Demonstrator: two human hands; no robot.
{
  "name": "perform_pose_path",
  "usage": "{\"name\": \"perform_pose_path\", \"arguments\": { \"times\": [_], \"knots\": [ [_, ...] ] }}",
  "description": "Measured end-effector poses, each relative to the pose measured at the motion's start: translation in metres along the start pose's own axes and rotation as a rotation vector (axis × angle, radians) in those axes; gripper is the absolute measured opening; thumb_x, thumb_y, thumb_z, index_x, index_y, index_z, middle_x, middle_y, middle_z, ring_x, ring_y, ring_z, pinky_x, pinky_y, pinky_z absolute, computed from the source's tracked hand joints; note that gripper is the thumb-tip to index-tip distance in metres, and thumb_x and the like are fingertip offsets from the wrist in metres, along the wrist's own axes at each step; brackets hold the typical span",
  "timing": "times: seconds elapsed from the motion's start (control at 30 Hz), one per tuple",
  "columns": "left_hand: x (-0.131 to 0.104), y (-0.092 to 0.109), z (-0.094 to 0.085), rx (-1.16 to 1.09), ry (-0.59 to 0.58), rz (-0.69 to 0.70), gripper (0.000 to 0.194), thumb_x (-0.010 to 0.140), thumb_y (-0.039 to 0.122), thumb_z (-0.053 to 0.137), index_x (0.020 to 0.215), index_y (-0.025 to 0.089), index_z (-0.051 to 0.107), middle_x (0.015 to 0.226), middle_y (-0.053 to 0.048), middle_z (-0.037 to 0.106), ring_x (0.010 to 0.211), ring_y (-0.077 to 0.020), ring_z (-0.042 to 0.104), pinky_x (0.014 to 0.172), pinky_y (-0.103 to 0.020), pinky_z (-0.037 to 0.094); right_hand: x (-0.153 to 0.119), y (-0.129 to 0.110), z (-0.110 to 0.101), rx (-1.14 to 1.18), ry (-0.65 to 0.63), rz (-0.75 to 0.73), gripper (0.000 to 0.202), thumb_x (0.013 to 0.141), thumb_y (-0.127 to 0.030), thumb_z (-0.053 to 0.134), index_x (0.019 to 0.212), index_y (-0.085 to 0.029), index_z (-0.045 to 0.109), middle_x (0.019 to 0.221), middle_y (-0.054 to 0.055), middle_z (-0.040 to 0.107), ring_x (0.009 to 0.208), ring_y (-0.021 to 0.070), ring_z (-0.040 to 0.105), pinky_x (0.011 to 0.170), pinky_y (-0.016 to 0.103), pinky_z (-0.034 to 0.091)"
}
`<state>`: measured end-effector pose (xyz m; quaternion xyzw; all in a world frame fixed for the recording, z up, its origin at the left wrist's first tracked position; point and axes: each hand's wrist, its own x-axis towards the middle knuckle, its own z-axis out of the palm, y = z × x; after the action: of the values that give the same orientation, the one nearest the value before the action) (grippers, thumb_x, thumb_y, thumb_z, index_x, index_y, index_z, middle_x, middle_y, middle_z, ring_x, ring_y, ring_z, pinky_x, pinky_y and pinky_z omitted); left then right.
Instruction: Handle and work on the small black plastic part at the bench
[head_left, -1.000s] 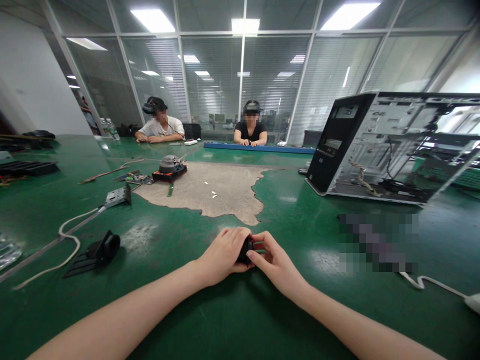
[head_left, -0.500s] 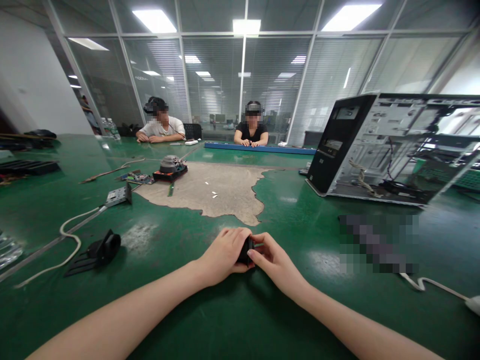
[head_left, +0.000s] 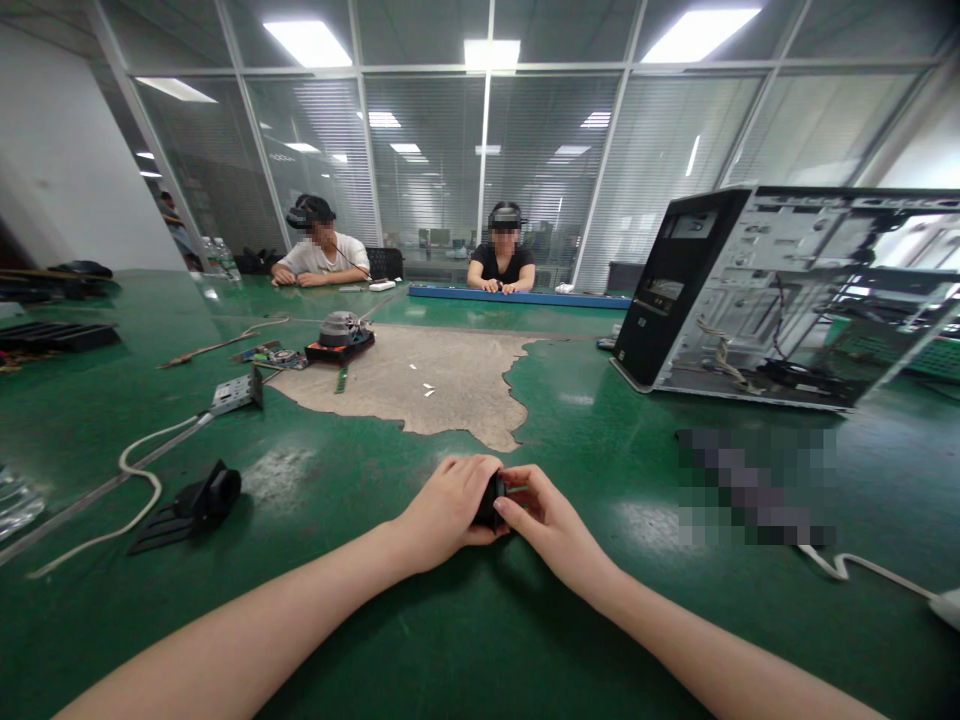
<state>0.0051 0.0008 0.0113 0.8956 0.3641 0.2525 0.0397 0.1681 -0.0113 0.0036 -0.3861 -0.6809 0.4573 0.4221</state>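
Observation:
A small black object (head_left: 490, 501) is held low over the green table, between both my hands. My left hand (head_left: 452, 507) wraps around its left side and top, palm down, with the thumb below. From the right, the bent fingers and thumb of my right hand (head_left: 551, 522) close on its edge. Most of the object is covered by the hands, so its kind cannot be made out.
An opened black computer case (head_left: 679, 290) stands at right, near a pixelated dark strip (head_left: 757, 488). Left lie a black plastic part (head_left: 210, 500), a metal bracket (head_left: 236, 392) with cable, a green memory module (head_left: 342, 379) and a cooler (head_left: 341, 340). Two people sit opposite.

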Motion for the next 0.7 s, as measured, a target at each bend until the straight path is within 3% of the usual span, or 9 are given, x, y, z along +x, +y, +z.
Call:
{"name": "perform_pose_path", "arguments": {
  "times": [0.23, 0.53, 0.7],
  "knots": [
    [-0.0003, 0.0010, -0.0011, -0.003, -0.014, 0.008, 0.056, 0.067, 0.018, 0.063, 0.113, 0.020, 0.031, 0.109, -0.006, 0.051, 0.099, -0.0234, 0.049, 0.083, -0.036, 0.036, -0.0053, -0.0035, 0.0010, -0.209, 0.064, -0.195, 0.014, 0.078, -0.019, 0.052, 0.092, -0.021, 0.051, 0.099, 0.005, 0.050, 0.090, 0.0178, 0.052, 0.069, 0.028, 0.050],
    [0.0005, 0.0002, 0.0000, -0.001, -0.012, -0.006, 0.054, 0.067, 0.023, 0.065, 0.110, 0.019, 0.033, 0.107, -0.007, 0.052, 0.097, -0.0237, 0.050, 0.082, -0.036, 0.037, -0.0011, -0.0031, 0.0021, 0.001, -0.001, 0.000, 0.017, 0.080, -0.023, 0.049, 0.096, -0.020, 0.045, 0.096, 0.005, 0.052, 0.087, 0.0171, 0.056, 0.066, 0.029, 0.053],
    [-0.0002, -0.0002, 0.0004, 0.002, -0.009, 0.004, 0.056, 0.067, 0.018, 0.063, 0.113, 0.020, 0.031, 0.108, -0.007, 0.052, 0.097, -0.0238, 0.050, 0.082, -0.037, 0.037, -0.0053, -0.0067, 0.0021, -0.182, 0.032, -0.127, 0.015, 0.079, -0.020, 0.050, 0.094, -0.020, 0.049, 0.093, 0.004, 0.051, 0.086, 0.0168, 0.054, 0.067, 0.028, 0.051]
  ]
}}
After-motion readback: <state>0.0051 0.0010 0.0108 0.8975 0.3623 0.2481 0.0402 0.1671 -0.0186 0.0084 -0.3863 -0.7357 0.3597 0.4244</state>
